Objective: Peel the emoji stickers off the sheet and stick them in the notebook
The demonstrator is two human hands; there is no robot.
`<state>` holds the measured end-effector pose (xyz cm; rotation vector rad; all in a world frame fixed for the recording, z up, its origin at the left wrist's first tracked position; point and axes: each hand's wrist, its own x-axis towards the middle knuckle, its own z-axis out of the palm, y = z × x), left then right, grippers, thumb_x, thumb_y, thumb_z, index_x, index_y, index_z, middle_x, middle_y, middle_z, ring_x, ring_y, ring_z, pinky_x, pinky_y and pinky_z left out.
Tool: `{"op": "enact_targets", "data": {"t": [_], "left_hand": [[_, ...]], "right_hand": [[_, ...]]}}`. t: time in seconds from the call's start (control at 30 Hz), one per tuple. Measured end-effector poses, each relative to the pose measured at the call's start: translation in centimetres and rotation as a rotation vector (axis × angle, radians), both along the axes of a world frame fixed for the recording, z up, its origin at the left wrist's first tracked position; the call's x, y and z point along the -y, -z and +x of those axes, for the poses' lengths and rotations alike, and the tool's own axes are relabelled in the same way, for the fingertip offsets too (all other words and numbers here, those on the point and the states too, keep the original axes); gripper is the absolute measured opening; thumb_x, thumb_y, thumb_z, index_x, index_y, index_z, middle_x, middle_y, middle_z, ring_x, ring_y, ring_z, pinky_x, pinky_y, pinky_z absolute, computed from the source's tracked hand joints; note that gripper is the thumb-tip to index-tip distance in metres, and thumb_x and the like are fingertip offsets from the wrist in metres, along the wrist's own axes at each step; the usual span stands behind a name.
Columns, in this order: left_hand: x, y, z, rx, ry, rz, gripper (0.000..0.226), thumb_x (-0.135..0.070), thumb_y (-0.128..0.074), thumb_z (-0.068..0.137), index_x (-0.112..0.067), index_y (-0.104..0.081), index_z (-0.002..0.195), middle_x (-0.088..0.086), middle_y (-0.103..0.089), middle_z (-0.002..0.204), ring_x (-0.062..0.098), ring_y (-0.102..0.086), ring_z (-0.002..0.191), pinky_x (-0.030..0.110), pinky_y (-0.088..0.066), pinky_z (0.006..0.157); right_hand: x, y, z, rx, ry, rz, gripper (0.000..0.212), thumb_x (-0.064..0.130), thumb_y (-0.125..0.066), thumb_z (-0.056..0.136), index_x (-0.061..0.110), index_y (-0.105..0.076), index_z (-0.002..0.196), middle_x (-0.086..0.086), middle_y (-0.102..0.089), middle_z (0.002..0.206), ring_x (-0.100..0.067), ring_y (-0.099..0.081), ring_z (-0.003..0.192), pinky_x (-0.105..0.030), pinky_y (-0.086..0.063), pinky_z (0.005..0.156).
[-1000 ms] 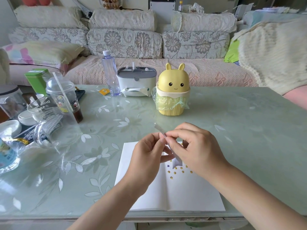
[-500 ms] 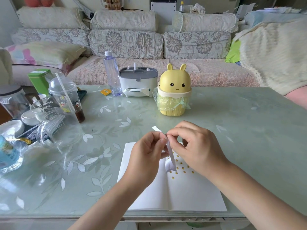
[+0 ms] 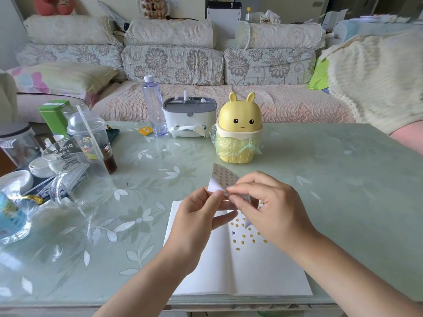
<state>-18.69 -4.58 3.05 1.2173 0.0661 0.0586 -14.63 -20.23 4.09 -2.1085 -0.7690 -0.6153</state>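
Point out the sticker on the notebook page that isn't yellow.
The purple sticker, at the left edge of the cluster beside the notebook fold; every other one stuck there is yellow.

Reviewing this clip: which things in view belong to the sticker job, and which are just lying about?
Job: sticker sheet, pinched by left hand and right hand; open notebook; stickers already on its page.
Lying about: bunny bin, tissue box, water bottle, domed cup, green tin, clear jug.
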Motion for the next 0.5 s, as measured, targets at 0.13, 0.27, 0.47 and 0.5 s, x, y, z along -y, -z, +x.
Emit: {"op": "enact_targets", "data": {"t": [0.13,0.27,0.47,0.5], "left_hand": [[0.0,-0.1,-0.1,0.033,0.007,-0.01,0.025,-0.016,-0.051,0.103,0.002,-0.069,0.102,0.025,-0.071,0.105,0.032,-0.071,0.104,0.042,-0.058,0.092],[0.2,-0.2,-0.2,0.078,-0.057,0.043,0.022,-0.014,-0.055,0.1,0.002,-0.069,0.093,0.014,-0.074,0.086,0.024,-0.074,0.091,0.032,-0.059,0.085],[0.0,0.4,0.2,0.14,-0.141,0.12,0.015,-0.017,-0.066,0.09,-0.004,-0.073,0.085,0.021,-0.072,0.087,0.037,-0.071,0.09,0.032,-0.059,0.085],[-0.1,0.5,0.2,0.156,-0.147,0.142,0.017,-0.02,-0.067,0.087,-0.004,-0.073,0.085,0.019,-0.073,0.085,0.034,-0.071,0.087,0.033,-0.059,0.085]], "right_hand": [[-0.4,-0.3,-0.2,-0.014,0.032,0.029,0.015,0.037,-0.066,0.087,0.028,-0.078,0.09,0.02,-0.068,0.09,-0.008,-0.059,0.056,-0.032,-0.052,0.054],[-0.8,-0.8,-0.5,-0.072,0.059,0.026,0.023,0.045,-0.061,0.083,0.03,-0.078,0.086,0.019,-0.069,0.079,-0.01,-0.059,0.057,-0.031,-0.051,0.054],[-0.6,-1.1,-0.5,-0.323,0.012,0.035,0.017,0.048,-0.06,0.086,0.041,-0.076,0.086,0.002,-0.069,0.063,-0.016,-0.06,0.054,-0.034,-0.052,0.056],[-0.5,-1.3,-0.6,-0.368,0.002,0.042,0.013,0.043,-0.063,0.087,0.044,-0.076,0.084,0.001,-0.068,0.061,-0.019,-0.057,0.053,-0.032,-0.051,0.054]]}}
